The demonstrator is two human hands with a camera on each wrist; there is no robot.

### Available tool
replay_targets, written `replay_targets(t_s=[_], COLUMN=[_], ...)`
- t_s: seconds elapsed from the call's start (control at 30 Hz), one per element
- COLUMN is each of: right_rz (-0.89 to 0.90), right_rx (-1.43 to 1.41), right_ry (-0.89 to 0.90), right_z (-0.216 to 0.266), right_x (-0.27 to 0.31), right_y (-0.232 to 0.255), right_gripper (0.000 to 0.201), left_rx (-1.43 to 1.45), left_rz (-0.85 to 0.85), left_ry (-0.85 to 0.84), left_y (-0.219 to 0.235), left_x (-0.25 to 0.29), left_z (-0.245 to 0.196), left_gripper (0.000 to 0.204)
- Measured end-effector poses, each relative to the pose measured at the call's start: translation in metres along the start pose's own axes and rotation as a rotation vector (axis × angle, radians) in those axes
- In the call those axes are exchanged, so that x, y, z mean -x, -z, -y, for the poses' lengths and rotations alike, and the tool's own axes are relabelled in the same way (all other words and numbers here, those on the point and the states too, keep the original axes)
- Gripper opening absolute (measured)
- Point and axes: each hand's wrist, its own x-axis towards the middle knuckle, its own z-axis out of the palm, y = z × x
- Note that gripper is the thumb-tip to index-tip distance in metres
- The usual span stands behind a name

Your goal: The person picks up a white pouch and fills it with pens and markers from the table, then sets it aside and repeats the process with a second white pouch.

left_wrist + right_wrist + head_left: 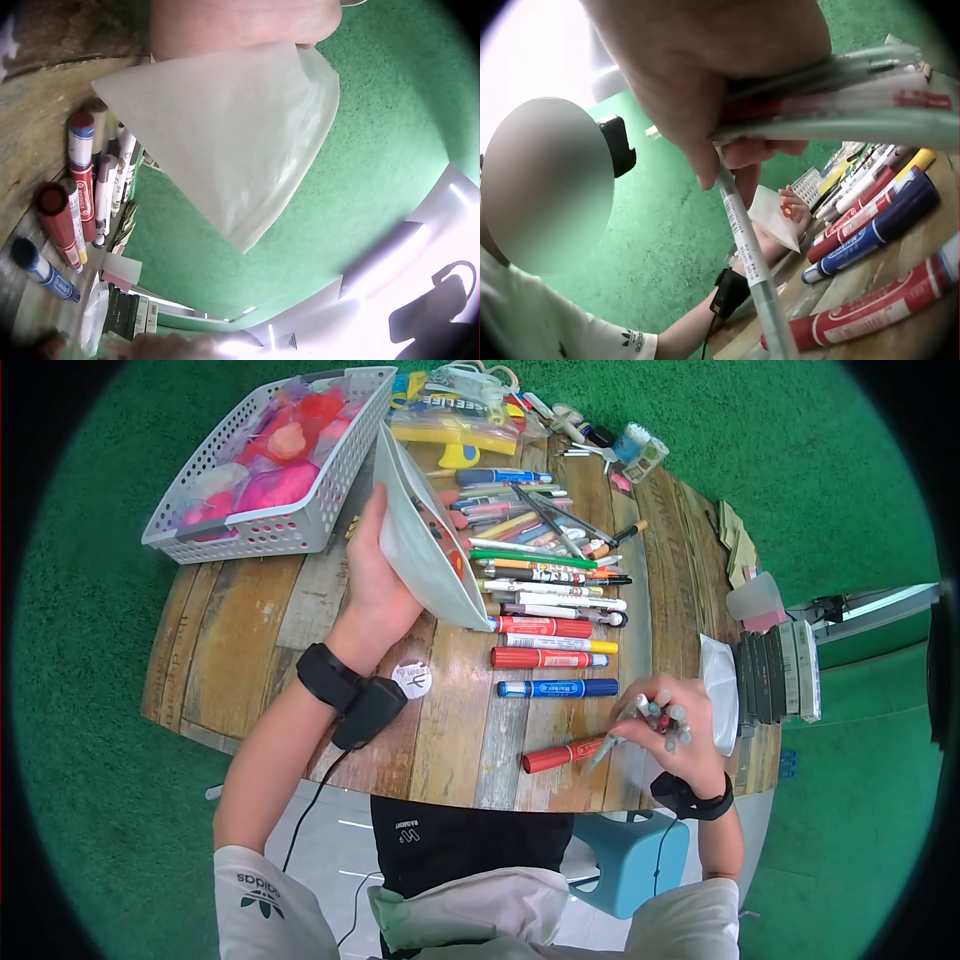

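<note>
A: ok so what's each hand actually up to here?

B: The left grip is clamped on a white pouch, thumb on one side and fingers round the other. It's tilted, held up over the table, with a red flower on the side facing the right grip.

A: And the right grip?

B: Closed round a bunch of pens. One labelled pen sticks out at a different angle from the rest (best seen from the right wrist).

A: What's lying around?

B: A red marker is just left of the right grip, by the lower pen ends. A blue marker is further forward, between the two grips. More pens spread out to the right of the left grip.

A: Anything else?

B: White basket of pink and red stuff, forward and left of the left grip. Black cases stand right of the right grip, with a whitish bag between them.
</note>
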Motion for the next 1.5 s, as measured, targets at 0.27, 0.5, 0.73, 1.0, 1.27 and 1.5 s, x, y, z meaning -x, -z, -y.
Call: replay_targets(t_s=[0.27,0.5,0.73,1.0,1.27,1.5], right_rz=[-0.414,-0.625,-0.795,-0.977,-0.863,-0.712], right_rx=[-0.144,-0.026,-0.549,-0.483,-0.456,-0.393], right_ry=[-0.014,-0.007,0.03,0.086,-0.1,-0.291], right_z=[-0.002,-0.017,-0.037,-0.065,-0.099,-0.092], right_x=[0.001,-0.02,-0.047,-0.057,-0.043,-0.044], right_y=[0.006,0.016,0.018,0.033,0.008,0.004], right_gripper=[0.012,0.008,0.009,0.015,0.015,0.015], left_rx=[0.026,0.02,0.021,0.01,0.053,0.043], left_rz=[-0.002,0.005,-0.015,-0.022,-0.017,-0.001], left_ry=[-0.006,-0.005,0.0,-0.005,-0.002,0.023], left_y=[-0.001,-0.002,-0.003,-0.002,0.001,-0.003], left_x=[0.001,0.001,0.002,0.0,-0.002,0.001], left_z=[-0.002,-0.001,-0.002,-0.001,0.001,0.002], left_gripper=[0.069,0.069,0.069,0.07,0.068,0.067])
